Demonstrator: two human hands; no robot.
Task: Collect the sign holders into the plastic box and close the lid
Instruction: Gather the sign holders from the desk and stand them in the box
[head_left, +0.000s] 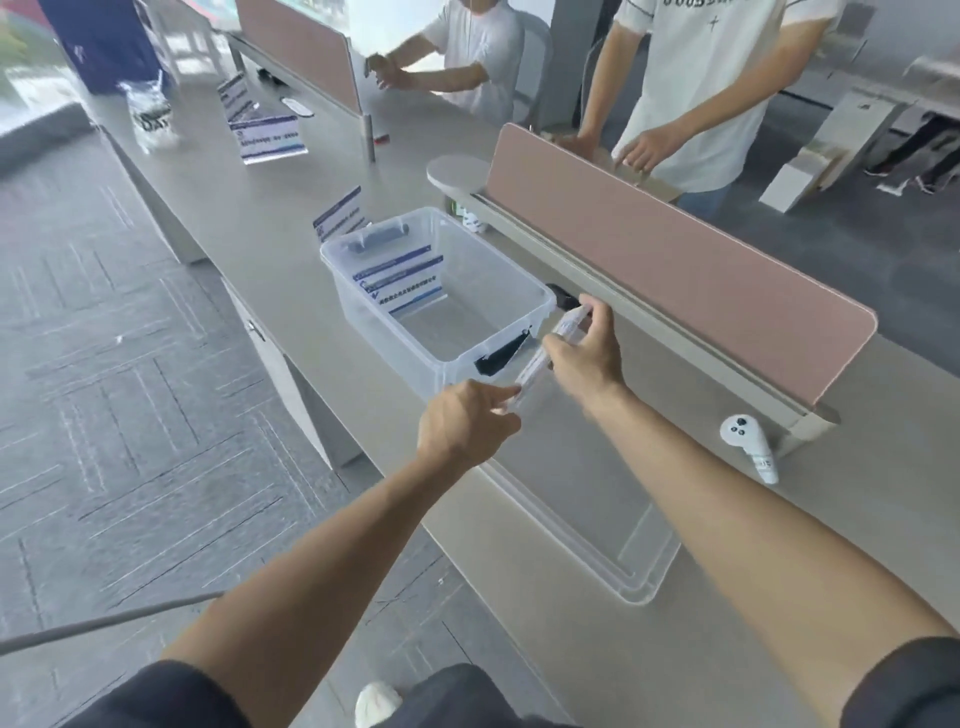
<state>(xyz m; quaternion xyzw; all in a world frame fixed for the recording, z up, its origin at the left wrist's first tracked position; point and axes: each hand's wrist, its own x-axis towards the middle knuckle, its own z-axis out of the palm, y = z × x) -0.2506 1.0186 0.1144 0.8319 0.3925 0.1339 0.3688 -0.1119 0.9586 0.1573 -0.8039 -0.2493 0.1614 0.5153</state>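
Fingers of the right hand (587, 348) are clamped on the upper part of a clear sign holder (550, 345), thumb and forefinger pinching it near its top end. The left hand (467, 423) pinches the lower end of the same holder, fingertips closed on it. The holder is seen edge-on and blurred, tilted, hanging just outside the near right corner of the plastic box (441, 291).

The box stands open on the desktop (270, 218), near the desk's front edge, with free room above its rim. One sign holder with a blue-and-white sheet (402, 280) leans inside against the far left wall; the rest of the box floor is bare. A black latch (501, 356) hangs at the near end. The clear lid (587, 519) lies flat on the desktop under the forearms, hard to make out against the surface.

Another sign holder (337, 213) stands just behind the box, and two more (267, 137) stand farther along the desktop. A pink divider panel (675, 270) runs along the desk's back edge. A white controller (748, 441) lies near its right end. Two people in white shirts stand beyond the divider, cut off by the top edge.
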